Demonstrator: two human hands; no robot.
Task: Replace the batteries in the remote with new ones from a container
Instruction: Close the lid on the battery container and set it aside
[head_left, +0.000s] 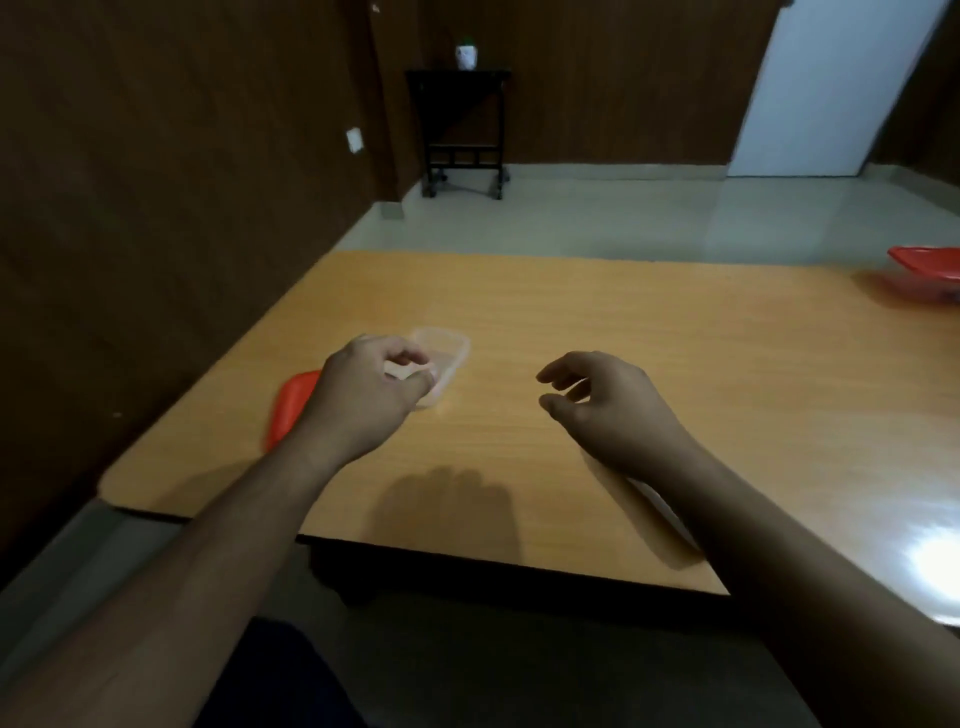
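Note:
A clear plastic container (451, 349) sits open on the wooden table (623, 322), left of centre. My left hand (363, 395) is at its near end with fingers and thumb curled together over the rim; blur hides whether anything is pinched between them. The container's red lid (288, 408) lies flat just left of that hand. My right hand (608, 400) hovers above the table to the right, empty, fingers apart. A pale elongated object, probably the remote (662, 506), lies near the front edge, mostly hidden under my right forearm. No batteries can be made out.
A second container with a red lid (927, 273) stands at the table's far right edge. A dark wall runs along the left side of the table. A black wheeled stand (462, 130) is across the floor at the back.

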